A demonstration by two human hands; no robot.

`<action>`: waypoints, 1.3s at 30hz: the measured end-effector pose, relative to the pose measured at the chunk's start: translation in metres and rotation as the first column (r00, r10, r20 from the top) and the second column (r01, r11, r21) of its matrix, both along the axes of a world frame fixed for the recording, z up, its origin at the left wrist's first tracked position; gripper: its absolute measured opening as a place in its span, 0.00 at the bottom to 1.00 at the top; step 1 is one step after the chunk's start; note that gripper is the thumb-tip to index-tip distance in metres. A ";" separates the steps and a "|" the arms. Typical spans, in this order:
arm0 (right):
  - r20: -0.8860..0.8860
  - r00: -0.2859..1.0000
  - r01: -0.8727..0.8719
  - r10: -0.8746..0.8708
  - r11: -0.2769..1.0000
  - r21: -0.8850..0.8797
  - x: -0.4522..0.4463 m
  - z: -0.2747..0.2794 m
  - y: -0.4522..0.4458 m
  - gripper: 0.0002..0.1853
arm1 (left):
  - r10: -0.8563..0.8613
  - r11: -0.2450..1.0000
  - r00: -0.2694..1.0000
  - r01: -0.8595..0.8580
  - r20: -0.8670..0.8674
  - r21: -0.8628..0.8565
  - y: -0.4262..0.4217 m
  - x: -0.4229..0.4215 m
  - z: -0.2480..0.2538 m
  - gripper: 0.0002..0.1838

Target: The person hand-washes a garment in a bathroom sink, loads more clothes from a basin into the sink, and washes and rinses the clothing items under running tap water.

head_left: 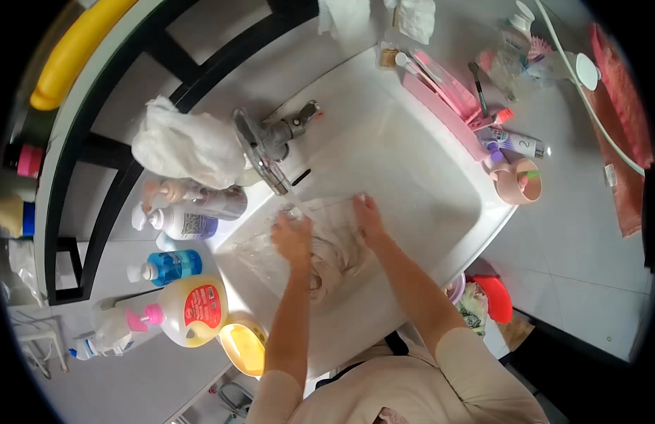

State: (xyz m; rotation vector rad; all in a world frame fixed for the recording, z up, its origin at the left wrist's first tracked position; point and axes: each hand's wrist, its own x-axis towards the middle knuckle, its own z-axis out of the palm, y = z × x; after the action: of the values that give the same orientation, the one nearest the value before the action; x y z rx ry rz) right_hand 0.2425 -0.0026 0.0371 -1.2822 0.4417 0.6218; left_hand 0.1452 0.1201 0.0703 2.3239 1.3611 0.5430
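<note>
A wet, whitish cloth (332, 258) lies bunched and partly spread in the white sink (433, 177), with water around it. My left hand (293, 237) is closed on the cloth's left part, close under the faucet (265, 152), from which a stream of water runs down. On the far right edge of the same cloth, my right hand (368, 218) grips with curled fingers and appears to hold it stretched. Some fingertips of both hands are hidden by the cloth and water.
Along the sink's left rim stand a blue bottle (173, 267), a large pump bottle (193, 311) and a yellow bowl (243, 348). White tissue (186, 145) sits beside the faucet. A pink organizer (444, 113) and pink cup (517, 182) line the right rim.
</note>
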 end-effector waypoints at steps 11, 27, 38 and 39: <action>-0.285 0.936 -0.038 0.207 0.864 0.502 0.000 -0.004 -0.011 0.19 | -0.240 0.934 0.966 0.257 0.096 -0.249 -0.061 0.037 0.025 0.19; 0.033 0.966 -0.214 0.256 0.720 0.660 -0.009 -0.024 -0.009 0.26 | -0.439 0.869 0.886 0.460 0.147 -0.182 -0.103 0.040 0.046 0.16; -0.164 0.981 -0.079 0.099 0.989 0.125 0.029 0.053 -0.020 0.18 | -0.019 0.999 0.998 0.016 -0.057 -0.047 0.029 -0.024 0.006 0.12; -0.025 0.985 -0.171 0.172 0.985 0.031 0.023 0.035 -0.016 0.19 | -0.005 1.000 0.992 0.002 -0.126 -0.023 0.031 -0.027 0.002 0.13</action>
State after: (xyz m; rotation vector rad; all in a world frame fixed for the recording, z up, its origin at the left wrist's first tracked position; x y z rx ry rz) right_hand 0.2655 -0.0184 0.0720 -1.2943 0.3458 0.7886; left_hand 0.1184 0.1510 0.0721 2.3772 1.4110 0.3831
